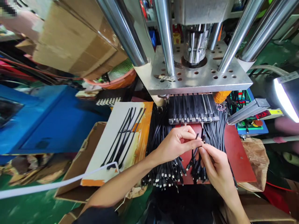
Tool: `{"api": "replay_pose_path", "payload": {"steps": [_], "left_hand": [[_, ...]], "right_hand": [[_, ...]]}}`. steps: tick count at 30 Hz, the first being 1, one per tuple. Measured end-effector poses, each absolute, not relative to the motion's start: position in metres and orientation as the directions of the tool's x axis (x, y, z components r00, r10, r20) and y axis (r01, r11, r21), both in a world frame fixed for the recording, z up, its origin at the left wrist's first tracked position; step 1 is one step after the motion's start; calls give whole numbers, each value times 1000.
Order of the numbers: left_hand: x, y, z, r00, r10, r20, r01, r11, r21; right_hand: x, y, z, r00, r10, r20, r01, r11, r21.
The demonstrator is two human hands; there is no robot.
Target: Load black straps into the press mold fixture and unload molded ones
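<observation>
My left hand (178, 141) comes in from the left, its thumb and fingers pinched on a thin black cable (196, 137). Close against it, my right hand (216, 160) pinches a black cable too; the fingertips of both hands nearly meet, hiding the held ends. Whether it is one cable or two I cannot tell. Just beyond the hands, a metal fixture (177, 120) has several flat black cables lying side by side, metal plugs at its front edge. Bunches of black cables (167, 171) with silvery plugs hang on both sides of the hands, over a red board (240, 158).
A thick steel press plate (201, 81) with upright rods (164, 37) stands above the fixture. On the left, several black cables lie on a white-topped board (100, 155). A lit lamp (286, 96) and a control box (253, 130) stand at the right.
</observation>
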State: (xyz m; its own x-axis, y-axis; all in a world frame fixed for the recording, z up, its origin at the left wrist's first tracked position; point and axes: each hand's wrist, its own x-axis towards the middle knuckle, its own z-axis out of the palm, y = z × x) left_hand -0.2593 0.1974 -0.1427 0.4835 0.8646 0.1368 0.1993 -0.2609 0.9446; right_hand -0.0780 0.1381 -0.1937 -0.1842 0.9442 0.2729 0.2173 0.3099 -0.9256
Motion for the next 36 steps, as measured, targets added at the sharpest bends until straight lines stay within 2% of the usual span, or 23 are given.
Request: {"api": "replay_pose_path", "payload": {"steps": [4, 7, 9, 12, 15, 18, 21, 24, 27, 29, 31, 32, 34, 36], "left_hand": [[-258, 202, -143, 515, 853, 89, 201, -221, 954], [-255, 204, -142, 536, 838, 103, 229, -263, 937], [-251, 208, -140, 528, 836, 147, 250, -318, 914], [-246, 223, -137, 441, 862, 250, 270, -394, 879], [-242, 251, -136, 339, 870, 357, 310, -461, 831], [-236, 286, -139, 333, 857, 394, 410, -508, 758], [-228, 319, -144, 380, 846, 374, 544, -531, 649], [-219, 345, -148, 327, 871, 367, 663, -488, 568], [-218, 354, -152, 142, 918, 371, 705, -357, 613], [-223, 348, -155, 102, 921, 375, 668, -343, 661], [-232, 333, -159, 233, 863, 448, 600, -490, 633], [-237, 324, -160, 353, 788, 504, 554, -610, 566], [-246, 308, -164, 616, 556, 558, 446, -830, 334], [-251, 298, -168, 788, 382, 483, 380, -919, 106]], "right_hand": [[-78, 141, -197, -192, 956, 220, 219, 260, -940], [-77, 144, -201, -168, 972, 166, 194, 197, -961], [-77, 145, -206, -182, 977, 108, 171, 139, -975], [-78, 137, -217, -292, 956, -39, 146, 4, -989], [-78, 122, -225, -428, 882, -197, 123, -159, -980], [-67, 118, -219, -495, 823, -278, 134, -244, -961], [-41, 145, -198, -464, 853, -240, 244, -137, -960], [-14, 199, -172, -363, 928, -81, 337, 50, -940], [-1, 260, -156, -309, 951, 20, 353, 134, -926], [-1, 293, -153, -309, 950, 47, 365, 164, -916], [-4, 317, -155, -323, 941, 99, 388, 227, -893], [-6, 326, -157, -338, 932, 132, 407, 271, -872], [-8, 338, -160, -372, 910, 185, 448, 351, -822], [-9, 345, -162, -399, 896, 195, 489, 388, -781]]}}
